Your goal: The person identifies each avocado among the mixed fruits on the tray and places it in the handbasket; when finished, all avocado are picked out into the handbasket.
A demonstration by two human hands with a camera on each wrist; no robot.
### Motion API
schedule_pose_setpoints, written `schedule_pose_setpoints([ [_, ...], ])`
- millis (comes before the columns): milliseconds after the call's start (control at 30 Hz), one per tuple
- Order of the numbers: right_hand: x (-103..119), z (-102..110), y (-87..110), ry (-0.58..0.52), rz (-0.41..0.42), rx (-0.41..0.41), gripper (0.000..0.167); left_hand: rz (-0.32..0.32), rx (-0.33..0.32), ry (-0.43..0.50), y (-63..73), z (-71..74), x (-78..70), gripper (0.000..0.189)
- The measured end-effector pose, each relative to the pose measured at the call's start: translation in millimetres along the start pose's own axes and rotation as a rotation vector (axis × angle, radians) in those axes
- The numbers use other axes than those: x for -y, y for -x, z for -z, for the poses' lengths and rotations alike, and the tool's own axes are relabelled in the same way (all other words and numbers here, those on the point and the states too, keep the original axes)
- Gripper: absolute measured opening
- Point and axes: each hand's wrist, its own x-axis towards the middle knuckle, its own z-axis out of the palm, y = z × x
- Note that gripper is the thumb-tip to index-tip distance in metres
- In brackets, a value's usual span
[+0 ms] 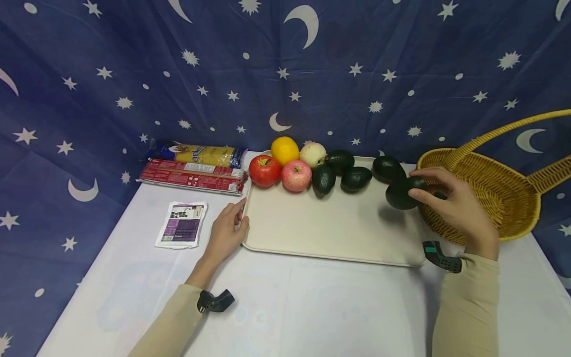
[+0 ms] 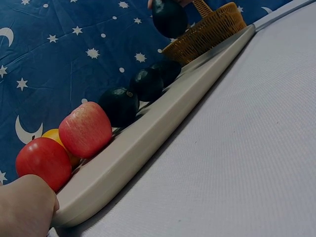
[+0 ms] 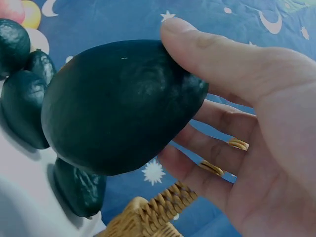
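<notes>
My right hand [image 1: 457, 206] holds a dark green avocado [image 1: 398, 194] by its narrow end, thumb on one side and fingers on the other. In the head view it hangs over the right end of the beige tray [image 1: 312, 225]; the right wrist view shows the avocado [image 3: 116, 108] large and smooth. Another avocado [image 1: 388, 169] lies just behind it on the tray, with several more, such as one avocado [image 1: 356, 178], near the middle. My left hand [image 1: 224, 232] grips the tray's left edge, thumb at the rim, close to a red tomato [image 1: 265, 171].
A pink apple [image 1: 296, 175], an orange [image 1: 284, 150] and a pale round fruit [image 1: 313, 154] sit along the tray's back. A yellow wicker basket [image 1: 519, 198] stands at the right. Left are a yellow pasta bag [image 1: 200, 154], a red packet [image 1: 192, 176] and a white-purple sachet [image 1: 182, 224].
</notes>
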Motion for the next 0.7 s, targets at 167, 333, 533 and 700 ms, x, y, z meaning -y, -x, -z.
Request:
schedule_pose_setpoints([
  [167,-2.4,5.6,3.3,-0.077,0.01,-0.06,0.041,-0.002,-0.001,-0.003,0.2,0.2,-0.4,0.048],
  [333,-3.8,10.3,4.7,-0.153,0.075,-0.146,0.041,-0.001,-0.004,-0.002,0.5,0.5,-0.4,0.048],
  [533,-5.3,15.7,6.5,-0.233,0.105,-0.236,0.043,-0.003,-0.003,0.007,0.3,0.5,-0.7,0.048],
  [700,-6.8,20.2,9.3,-0.342,0.111,-0.309,0.042,-0.003,0.0,0.003,0.5,0.1,-0.3,0.048],
])
